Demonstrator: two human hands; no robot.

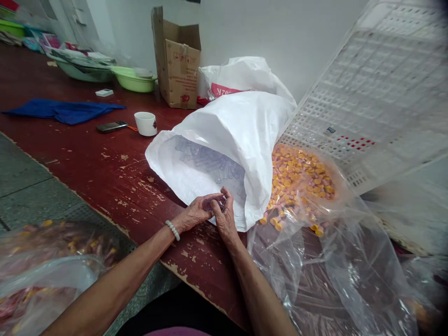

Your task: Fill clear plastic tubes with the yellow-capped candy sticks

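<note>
At the mouth of a white woven sack (238,119), my two hands meet. Clear plastic pieces (216,203), like those in the sack, show between them, partly hidden by the fingers. My left hand (194,213), with a pale bead bracelet (172,230) at the wrist, is curled around them from the left. My right hand (227,218) closes on them from the right, thumb and fingers bent. Inside the sack lies a heap of clear, tube-like plastic pieces (219,163).
Right of the sack, many small orange-and-pink pieces (301,172) lie on clear plastic sheeting (350,261). A white perforated crate (325,116) leans above them. A white cup (145,124), a phone (112,126), a blue cloth (66,111) and a cardboard box (182,70) stand or lie beyond.
</note>
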